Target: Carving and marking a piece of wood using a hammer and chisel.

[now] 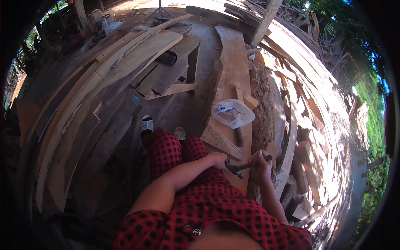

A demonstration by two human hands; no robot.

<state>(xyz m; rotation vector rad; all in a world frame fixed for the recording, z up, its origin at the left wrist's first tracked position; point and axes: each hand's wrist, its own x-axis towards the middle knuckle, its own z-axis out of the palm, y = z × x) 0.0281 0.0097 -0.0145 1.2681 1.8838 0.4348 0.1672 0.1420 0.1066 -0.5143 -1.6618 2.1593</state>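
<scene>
My right hand (261, 162) is closed around the handle of a hammer (245, 166), whose dark metal head points to the left, toward my other hand. Fingers curled, my left hand (217, 160) is right beside the hammer head; what it grips, if anything, is hidden. Both hands are over the near end of a long, wide wooden plank (232, 50). Just beyond them lies a tapered wood piece (220, 142) with small marks along it. A translucent plastic bag (234, 114) with something blue in it sits on the plank, and a dark handle-like piece (238, 136) sticks out below it.
Small wood blocks (250, 101) lie beside the bag. Long boards (100, 75) are stacked on the left, near a dark cylinder (167, 58) on a low wooden stand (166, 77). A rough log (263, 87) and scattered offcuts (308, 166) line the right. A post (266, 23) rises behind.
</scene>
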